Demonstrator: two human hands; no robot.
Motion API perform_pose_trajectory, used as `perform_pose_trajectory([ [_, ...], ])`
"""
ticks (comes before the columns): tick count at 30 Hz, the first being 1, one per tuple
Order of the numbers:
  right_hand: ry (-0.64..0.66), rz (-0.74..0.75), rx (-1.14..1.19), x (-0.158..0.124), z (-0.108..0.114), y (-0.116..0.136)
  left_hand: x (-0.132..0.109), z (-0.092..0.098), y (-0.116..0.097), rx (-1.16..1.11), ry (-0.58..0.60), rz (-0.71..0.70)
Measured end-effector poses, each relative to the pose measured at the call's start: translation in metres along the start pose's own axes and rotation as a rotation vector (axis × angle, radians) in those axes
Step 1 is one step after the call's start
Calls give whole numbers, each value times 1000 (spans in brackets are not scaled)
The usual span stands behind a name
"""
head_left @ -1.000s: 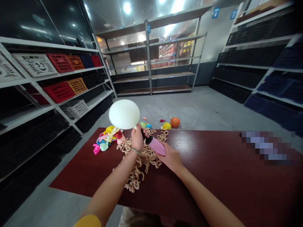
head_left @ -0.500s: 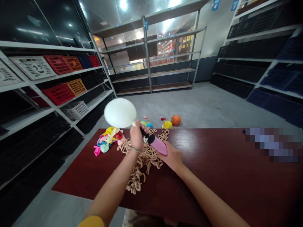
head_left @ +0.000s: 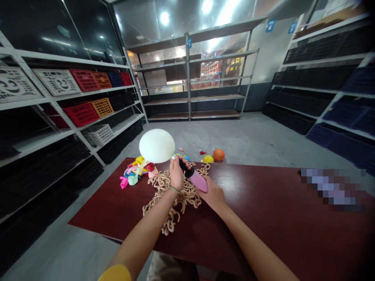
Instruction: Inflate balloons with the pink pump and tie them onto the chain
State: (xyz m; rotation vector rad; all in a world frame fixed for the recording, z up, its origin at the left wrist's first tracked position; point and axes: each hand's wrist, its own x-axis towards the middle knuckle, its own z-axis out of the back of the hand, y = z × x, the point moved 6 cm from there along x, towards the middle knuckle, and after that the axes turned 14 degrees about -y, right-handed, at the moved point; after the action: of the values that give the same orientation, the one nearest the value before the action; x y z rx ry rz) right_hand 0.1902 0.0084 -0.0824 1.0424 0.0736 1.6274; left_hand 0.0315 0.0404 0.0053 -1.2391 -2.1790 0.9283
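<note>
An inflated white balloon (head_left: 157,146) sits at the far-left end of a hand pump (head_left: 198,182) with a pink barrel and black front part. My left hand (head_left: 176,174) is closed round the balloon's neck and the pump's black nozzle end. Around the pink barrel my right hand (head_left: 215,194) is wrapped, toward its rear. Below both hands, many long tan twisted pieces (head_left: 164,181) lie heaped on the table. Left of them is a pile of uninflated coloured balloons (head_left: 133,179).
The dark red table (head_left: 263,218) spans the foreground, with a blurred-out item (head_left: 331,187) at its right. On the floor beyond lie an orange balloon (head_left: 218,155) and a yellow balloon (head_left: 208,159). Shelves with crates (head_left: 80,114) stand left; more shelving is behind and right.
The view has shifted slightly. My left hand and the white balloon have moved a little right and down in view, nearer the pink barrel. Both hands keep their hold.
</note>
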Motion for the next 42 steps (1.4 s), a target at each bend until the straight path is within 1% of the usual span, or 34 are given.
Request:
perform_pose_trajectory([
  [2, 3, 26, -15, -1, -1, 0, 0, 1, 0, 24, -63, -39],
  [5, 5, 72, -32, -1, 1, 2, 0, 2, 1, 30, -139, -55],
  [7, 4, 94, -29, -1, 3, 4, -1, -1, 2, 35, -155, -61],
  [10, 4, 103, -15, 0, 5, 4, 1, -9, -2, 51, -137, -76],
  [12, 1, 102, -5, 0, 6, 3, 8, -15, -11, 59, -131, -87],
  [15, -5, 97, 7, 3, 7, -1, 27, -17, -32, 57, -180, -112],
  [18, 1, 90, -1, 5, 8, -1, 49, -9, -57, 23, -229, -148],
  [20, 6, 90, -8, 6, 8, 0, 59, -3, -66, -3, -243, -152],
  [21, 4, 89, -12, 6, 8, 1, 61, 0, -68, -17, -254, -150],
  [23, -8, 80, -19, 6, 7, 1, 57, 1, -62, -51, -264, -134],
  [24, -18, 71, -20, 6, 7, 1, 52, -2, -55, -67, -255, -116],
  [28, -66, 24, 3, 5, 9, -9, 14, -26, -9, -61, -139, 24],
  [30, -77, 18, 6, 5, 10, -13, 1, -30, 9, -34, -124, 57],
  [32, -73, 36, -18, 5, 10, -15, -3, -25, 16, 2, -111, 68],
  [35, -55, 108, -64, 4, 7, -9, 5, -5, 12, 91, -49, 75],
  [37, -32, 162, -68, 2, 4, -3, 11, 9, 0, 127, -29, 54],
  [38, -16, 181, -64, 1, 3, 0, 15, 15, -8, 128, -46, 32],
  [40, 9, 206, -52, -1, 2, 4, 21, 25, -28, 101, -124, -24],
  [42, 15, 213, -45, -2, 2, 6, 27, 28, -49, 58, -198, -68],
])
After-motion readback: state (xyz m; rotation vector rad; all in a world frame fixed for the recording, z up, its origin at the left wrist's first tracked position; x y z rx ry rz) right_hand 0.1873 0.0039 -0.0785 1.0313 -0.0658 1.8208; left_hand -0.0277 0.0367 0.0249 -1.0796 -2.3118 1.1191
